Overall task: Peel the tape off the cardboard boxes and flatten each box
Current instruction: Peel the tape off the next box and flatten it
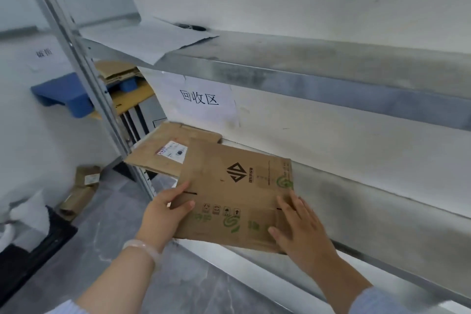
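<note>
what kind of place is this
Probably a storeroom's recycling corner: a metal shelf, a paper sign on the wall reading 回收区 (recycling area), and a flattened box at the shelf.

light: bright, even, diffuse | shadows: soft, faint | focus: slightly soft overall | edges: wide-angle bowing

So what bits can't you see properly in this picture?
All in the head view:
- Flat box: its underside faces away, so leftover tape there cannot be checked.
- Left hand: some fingers are hidden by that box.
- Lower box: partly covered by the flat box; its label is too small to read.
- Dark thing on the top shelf: too blurred to name.
- Wall sign, far left: blurred.
</note>
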